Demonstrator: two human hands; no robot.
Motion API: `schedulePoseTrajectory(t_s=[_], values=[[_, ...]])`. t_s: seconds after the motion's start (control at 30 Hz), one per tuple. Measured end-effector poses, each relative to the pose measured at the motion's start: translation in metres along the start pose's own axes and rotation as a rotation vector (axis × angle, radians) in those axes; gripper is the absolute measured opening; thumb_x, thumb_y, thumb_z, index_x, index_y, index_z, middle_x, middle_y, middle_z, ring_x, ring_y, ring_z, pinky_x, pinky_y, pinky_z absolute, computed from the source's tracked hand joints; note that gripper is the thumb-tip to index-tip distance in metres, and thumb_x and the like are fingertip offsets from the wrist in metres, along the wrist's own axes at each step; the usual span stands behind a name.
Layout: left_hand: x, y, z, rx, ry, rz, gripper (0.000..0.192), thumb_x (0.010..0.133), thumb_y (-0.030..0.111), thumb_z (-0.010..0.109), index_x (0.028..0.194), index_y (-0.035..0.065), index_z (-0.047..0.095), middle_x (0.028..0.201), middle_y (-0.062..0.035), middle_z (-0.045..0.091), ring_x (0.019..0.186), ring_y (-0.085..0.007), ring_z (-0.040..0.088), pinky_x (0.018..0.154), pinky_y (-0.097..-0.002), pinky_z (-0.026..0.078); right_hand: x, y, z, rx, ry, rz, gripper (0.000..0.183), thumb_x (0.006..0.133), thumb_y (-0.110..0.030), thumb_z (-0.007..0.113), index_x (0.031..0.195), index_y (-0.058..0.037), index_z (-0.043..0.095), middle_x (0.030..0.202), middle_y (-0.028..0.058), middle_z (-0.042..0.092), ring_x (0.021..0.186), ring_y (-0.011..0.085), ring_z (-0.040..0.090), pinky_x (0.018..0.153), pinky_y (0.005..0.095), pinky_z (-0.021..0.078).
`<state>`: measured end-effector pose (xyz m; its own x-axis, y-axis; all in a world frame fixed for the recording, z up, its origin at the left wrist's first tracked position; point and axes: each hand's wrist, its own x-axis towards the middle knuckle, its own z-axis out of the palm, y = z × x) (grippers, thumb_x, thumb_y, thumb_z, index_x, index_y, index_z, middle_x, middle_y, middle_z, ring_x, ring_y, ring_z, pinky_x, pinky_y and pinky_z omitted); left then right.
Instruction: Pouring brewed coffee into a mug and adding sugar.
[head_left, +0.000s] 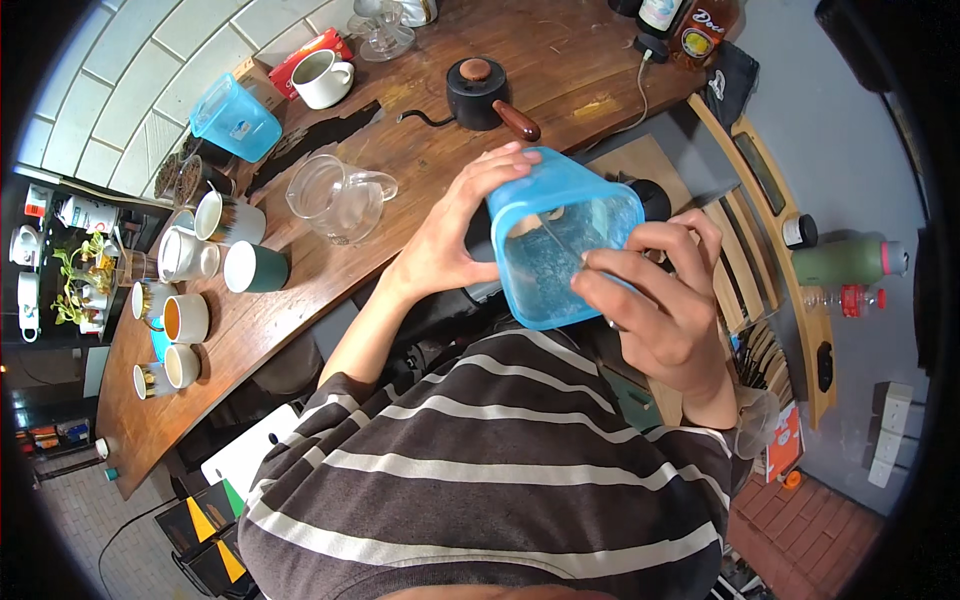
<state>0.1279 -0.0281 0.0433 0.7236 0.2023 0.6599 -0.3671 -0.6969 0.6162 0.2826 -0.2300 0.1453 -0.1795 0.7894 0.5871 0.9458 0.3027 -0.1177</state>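
A translucent blue plastic container is held up over my lap, tipped so that its open mouth faces me. My left hand grips it by the side, thumb near the rim and fingers over the outer wall. In my right hand the fingertips pinch a thin rod that reaches into the container; whether it is a spoon handle or a stirrer I cannot tell. Whitish streaks or wetness cover the inner walls. On the wooden table beyond my left hand stands a glass pitcher.
A black gooseneck kettle with a wooden handle stands farther back. Several cups surround a dark green cup at the left. A second blue container and a white mug stand near the tiled wall. A green bottle is at the right.
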Motion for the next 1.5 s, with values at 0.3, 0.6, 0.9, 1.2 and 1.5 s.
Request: schedulePoseTrajectory(t_s=[0.3, 0.6, 0.9, 1.2, 1.5], values=[[0.000, 0.001, 0.006, -0.027, 0.033, 0.044, 0.091, 0.064, 0.019, 0.089, 0.141, 0.0084, 0.041, 0.146, -0.0163, 0.047, 0.142, -0.0384, 0.035, 0.118, -0.0557, 0.023, -0.014, -0.005, -0.014, -0.023, -0.013, 0.016, 0.022, 0.070, -0.019, 0.077, 0.091, -0.0230, 0.071, 0.092, -0.0068, 0.067, 0.086, 0.0161, 0.058, 0.091, 0.0459, 0.0337], [0.002, 0.011, 0.003, 0.143, 0.011, 0.063, 0.089, 0.064, 0.014, 0.088, 0.140, 0.0092, 0.042, 0.145, -0.0156, 0.048, 0.142, -0.0380, 0.035, 0.117, -0.0586, 0.022, -0.015, -0.006, -0.005, -0.115, -0.006, 0.004, 0.020, 0.072, -0.018, 0.076, 0.091, -0.0176, 0.070, 0.091, -0.0035, 0.067, 0.085, 0.0163, 0.059, 0.093, 0.0462, 0.0328], [0.004, 0.011, 0.001, 0.135, 0.076, 0.027, 0.090, 0.062, 0.017, 0.088, 0.140, 0.0075, 0.043, 0.143, -0.0149, 0.050, 0.139, -0.0370, 0.039, 0.117, -0.0540, 0.028, -0.006, -0.006, -0.014, -0.112, -0.007, -0.032, 0.021, 0.071, -0.019, 0.077, 0.091, -0.0191, 0.070, 0.092, -0.0039, 0.066, 0.085, 0.0165, 0.059, 0.092, 0.0458, 0.0335], [0.013, 0.019, -0.018, 0.069, -0.165, -0.066, 0.089, 0.060, 0.021, 0.087, 0.138, 0.0057, 0.048, 0.143, -0.0119, 0.051, 0.135, -0.0337, 0.045, 0.114, -0.0481, 0.034, 0.007, 0.013, 0.001, 0.032, -0.155, -0.126, 0.020, 0.071, -0.016, 0.075, 0.090, -0.0147, 0.071, 0.089, -0.0020, 0.064, 0.092, 0.0193, 0.056, 0.090, 0.0462, 0.0379], [0.005, 0.014, -0.023, 0.061, -0.185, -0.122, 0.092, 0.061, 0.031, 0.089, 0.140, 0.0052, 0.047, 0.142, -0.0139, 0.052, 0.135, -0.0349, 0.046, 0.112, -0.0483, 0.037, 0.012, 0.014, 0.010, 0.154, -0.061, -0.030, 0.018, 0.069, -0.001, 0.070, 0.086, -0.0080, 0.067, 0.083, 0.0014, 0.067, 0.082, 0.0236, 0.056, 0.084, 0.0436, 0.0381]])
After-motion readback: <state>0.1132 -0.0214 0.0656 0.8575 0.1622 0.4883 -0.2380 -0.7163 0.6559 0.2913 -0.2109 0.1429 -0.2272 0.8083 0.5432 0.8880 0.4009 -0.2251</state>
